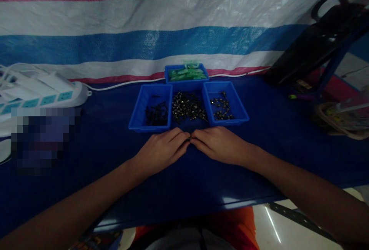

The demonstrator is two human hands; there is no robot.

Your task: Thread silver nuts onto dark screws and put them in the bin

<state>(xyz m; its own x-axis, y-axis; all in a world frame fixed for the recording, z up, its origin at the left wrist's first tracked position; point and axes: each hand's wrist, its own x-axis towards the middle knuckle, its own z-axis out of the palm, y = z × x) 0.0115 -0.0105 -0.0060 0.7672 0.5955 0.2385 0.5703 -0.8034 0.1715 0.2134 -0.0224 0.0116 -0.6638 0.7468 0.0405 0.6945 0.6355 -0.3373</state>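
Note:
My left hand [163, 148] and my right hand [220, 144] meet fingertip to fingertip just in front of the blue bins. Both are closed in a pinch around a small dark metal part [189, 138], mostly hidden by the fingers; its exact kind cannot be made out. Nearest the left hand is a blue bin [135, 121] with thin black pieces [157, 113] in it. A heap of small shiny metal fittings [187, 106] lies in the middle. Beside the right hand, another blue bin [240, 111] contains several similar metal fittings [221, 108].
Behind the heap stands a blue bin [167, 74] of green packets [187, 72]. White power strips [66, 88] lie at left, near a blurred-out patch. A black bottle [311, 42] leans at right, near a basket [343, 127]. The blue table's front edge [201, 211] runs before my body.

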